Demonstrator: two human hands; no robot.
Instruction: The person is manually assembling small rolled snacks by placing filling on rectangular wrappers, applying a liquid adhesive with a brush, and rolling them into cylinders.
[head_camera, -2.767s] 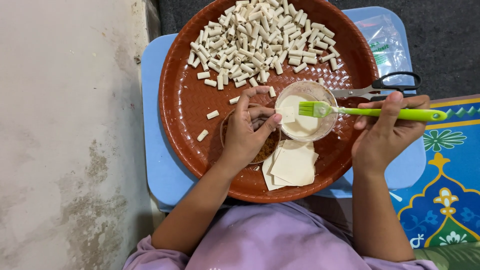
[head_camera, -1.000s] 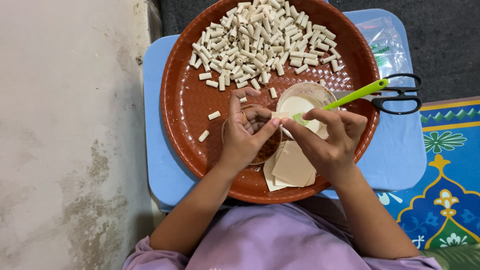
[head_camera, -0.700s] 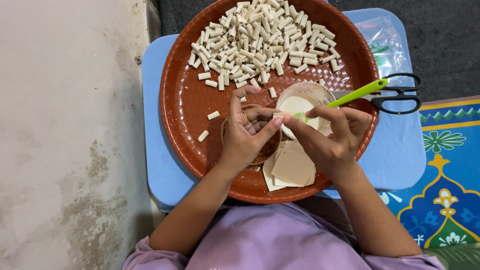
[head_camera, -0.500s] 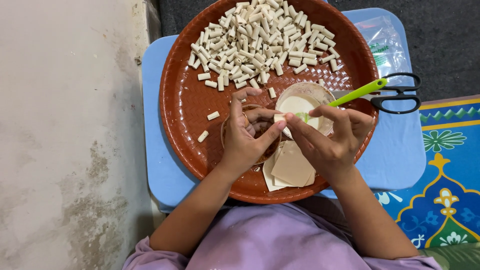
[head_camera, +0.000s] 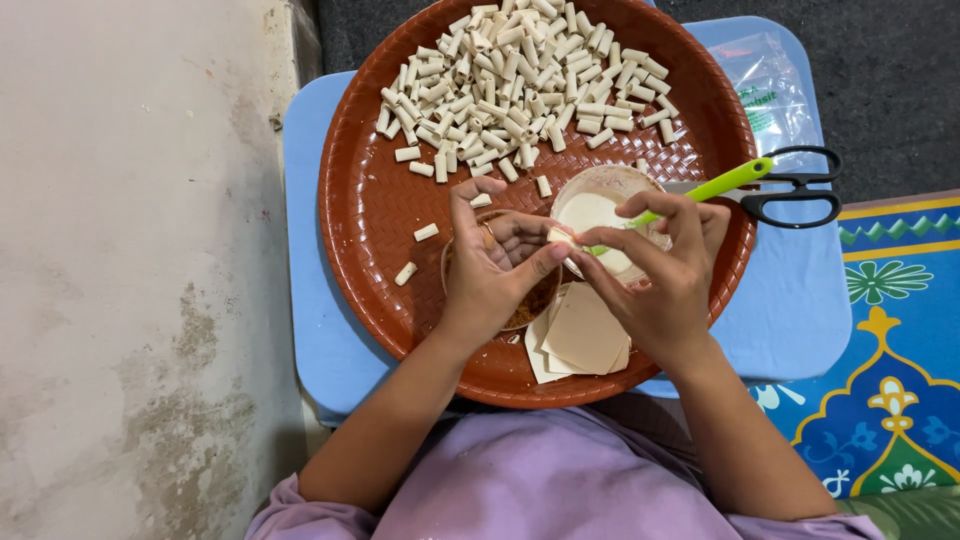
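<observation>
Both hands meet over a round brown tray (head_camera: 370, 220). My left hand (head_camera: 495, 265) and my right hand (head_camera: 655, 275) pinch a small pale dough roll (head_camera: 562, 240) between their fingertips. Under the left hand sits a small bowl of brown filling (head_camera: 525, 305). A clear bowl of white paste (head_camera: 590, 205) stands just behind, with a green brush (head_camera: 715, 185) resting in it. A stack of square dough sheets (head_camera: 580, 340) lies below my right hand. Several finished small rolls (head_camera: 520, 80) are heaped at the tray's far side.
The tray rests on a light blue low table (head_camera: 800, 300). Black-handled scissors (head_camera: 795, 190) lie at the tray's right edge, and a clear plastic bag (head_camera: 765, 85) behind them. A patterned blue mat (head_camera: 900, 330) is on the right, a stained pale wall (head_camera: 130, 270) on the left.
My right hand let go of the green brush, leaving it in the paste bowl, and came in to the left hand. Both hands now work the small roll together.
</observation>
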